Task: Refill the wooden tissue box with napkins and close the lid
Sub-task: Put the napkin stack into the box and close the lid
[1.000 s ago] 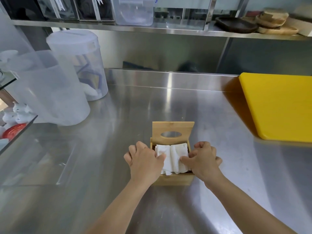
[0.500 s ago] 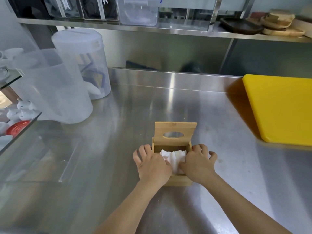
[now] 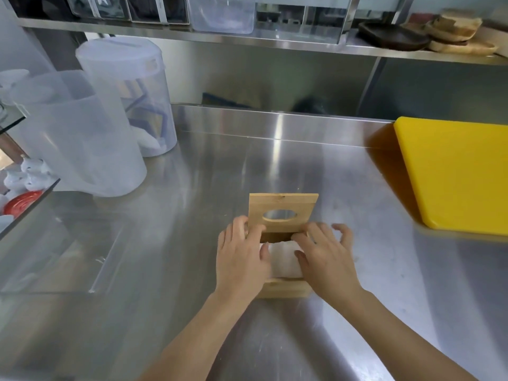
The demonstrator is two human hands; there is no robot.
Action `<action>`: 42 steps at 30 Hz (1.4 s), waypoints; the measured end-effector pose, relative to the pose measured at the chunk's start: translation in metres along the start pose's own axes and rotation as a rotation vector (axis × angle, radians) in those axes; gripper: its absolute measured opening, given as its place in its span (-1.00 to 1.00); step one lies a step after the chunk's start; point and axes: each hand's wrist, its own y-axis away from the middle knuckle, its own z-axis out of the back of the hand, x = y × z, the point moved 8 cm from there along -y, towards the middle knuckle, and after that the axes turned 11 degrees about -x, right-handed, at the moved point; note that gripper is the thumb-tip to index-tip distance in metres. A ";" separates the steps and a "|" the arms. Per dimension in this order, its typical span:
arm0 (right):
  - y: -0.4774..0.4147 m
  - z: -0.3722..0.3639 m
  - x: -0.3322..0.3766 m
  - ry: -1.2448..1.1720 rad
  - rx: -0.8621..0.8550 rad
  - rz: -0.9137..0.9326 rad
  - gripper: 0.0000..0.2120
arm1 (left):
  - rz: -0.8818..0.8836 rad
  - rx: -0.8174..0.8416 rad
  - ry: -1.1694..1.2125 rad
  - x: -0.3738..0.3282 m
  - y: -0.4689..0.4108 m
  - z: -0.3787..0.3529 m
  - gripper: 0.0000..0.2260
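The wooden tissue box (image 3: pixel 283 288) stands on the steel counter (image 3: pixel 176 312), just in front of me. Its lid (image 3: pixel 283 203), with an oval hole, is slid back and sticks out past the far end. White napkins (image 3: pixel 283 261) fill the open part of the box. My left hand (image 3: pixel 242 259) lies over the box's left side with its fingertips on the lid's near left corner. On the right side, my right hand (image 3: pixel 327 259) has its fingers spread, and its first fingers touch the lid's near right corner. Both thumbs rest on the napkins.
A yellow cutting board (image 3: pixel 453 174) lies at the right. A large translucent jug (image 3: pixel 79 138) and a lidded clear container (image 3: pixel 132 92) stand at the back left. A clear panel (image 3: pixel 55 257) lies flat at the left. A steel shelf (image 3: pixel 275 42) runs overhead.
Both hands have slid forward from the napkins' sides up to the lid's near edge. The napkins sit lower and flatter in the box.
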 end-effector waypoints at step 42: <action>-0.003 -0.055 0.000 0.095 0.626 0.487 -0.84 | -0.760 0.857 -0.186 -0.007 0.021 -0.030 -0.54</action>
